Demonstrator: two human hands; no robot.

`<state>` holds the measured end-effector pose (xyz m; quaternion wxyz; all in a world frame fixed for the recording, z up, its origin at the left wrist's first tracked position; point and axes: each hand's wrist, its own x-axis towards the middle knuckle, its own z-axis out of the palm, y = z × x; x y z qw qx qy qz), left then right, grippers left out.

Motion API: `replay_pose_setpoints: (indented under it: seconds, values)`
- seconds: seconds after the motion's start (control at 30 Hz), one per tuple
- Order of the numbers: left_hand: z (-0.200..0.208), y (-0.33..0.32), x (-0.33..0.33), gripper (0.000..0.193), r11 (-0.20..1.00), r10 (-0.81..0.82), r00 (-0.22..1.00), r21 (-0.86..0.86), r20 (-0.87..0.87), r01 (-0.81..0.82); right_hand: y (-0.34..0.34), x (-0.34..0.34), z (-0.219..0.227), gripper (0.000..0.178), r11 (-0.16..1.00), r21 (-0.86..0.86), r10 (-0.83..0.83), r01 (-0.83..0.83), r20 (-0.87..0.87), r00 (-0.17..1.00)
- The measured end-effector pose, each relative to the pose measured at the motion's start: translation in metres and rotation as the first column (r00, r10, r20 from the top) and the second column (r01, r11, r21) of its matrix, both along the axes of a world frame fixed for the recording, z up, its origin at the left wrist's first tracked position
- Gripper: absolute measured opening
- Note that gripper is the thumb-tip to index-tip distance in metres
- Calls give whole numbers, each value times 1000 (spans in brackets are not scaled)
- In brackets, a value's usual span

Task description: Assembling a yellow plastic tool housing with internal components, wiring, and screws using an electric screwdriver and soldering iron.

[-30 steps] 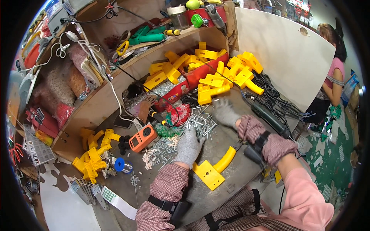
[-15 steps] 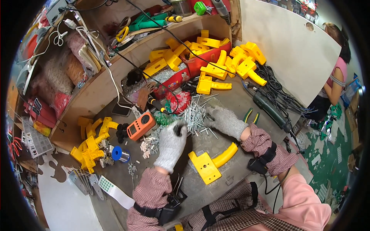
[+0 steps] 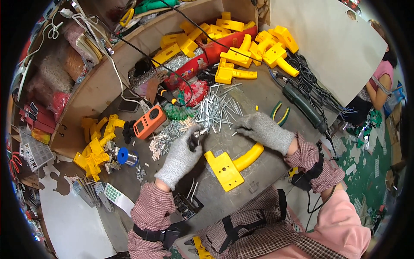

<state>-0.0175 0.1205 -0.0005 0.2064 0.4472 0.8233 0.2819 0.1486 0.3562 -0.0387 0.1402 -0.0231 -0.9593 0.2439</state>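
My left hand (image 3: 180,157), in a grey knit glove, is curled with thumb and fingertips close together beside small pale pieces (image 3: 161,144); what it pinches, if anything, is too small to make out. My right hand (image 3: 265,133), gloved alike, has its fingers pinched, with the short metal end of a screw (image 3: 234,134) showing under the fingertips. Between and beyond the hands spreads a pile of long silver screws (image 3: 217,108). A yellow plastic housing with a curved handle (image 3: 226,172) lies flat on the table just below the hands, touched by neither.
More yellow housings (image 3: 237,56) are heaped at the back, partly in a red box (image 3: 211,54). An orange meter (image 3: 149,122) and solder spool (image 3: 127,156) sit left. Green-handled pliers (image 3: 280,113) and a dark power screwdriver (image 3: 304,105) lie right. A cable (image 3: 189,21) crosses overhead.
My view has shifted. My right hand has drawn back from the screw pile, nearer the yellow housing, with a screw end at its fingertips. My left hand has moved slightly toward me.
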Motion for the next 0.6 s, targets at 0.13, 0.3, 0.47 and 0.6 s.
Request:
replay_pose_setpoints:
  seconds: [0.13, 0.3, 0.47, 0.6]
  values:
    - [-2, 25, 14, 39, 977, -77, 803, 207, 591, -59, -2, 22, 12, 19, 971, 217, 74, -102, 134, 988]
    - [-22, 51, 38, 35, 974, -216, 818, 178, 533, 141, -41, 64, 18, 21, 948, -40, 317, -315, 94, 944]
    - [-24, 57, 40, 23, 955, -289, 957, 61, 4, 289, -45, 61, -19, 20, 851, -239, 479, -468, -11, 878]
    - [-19, 51, 28, 27, 967, -201, 898, -67, 391, 245, -51, 60, -28, 20, 856, -237, 460, -459, -54, 886]
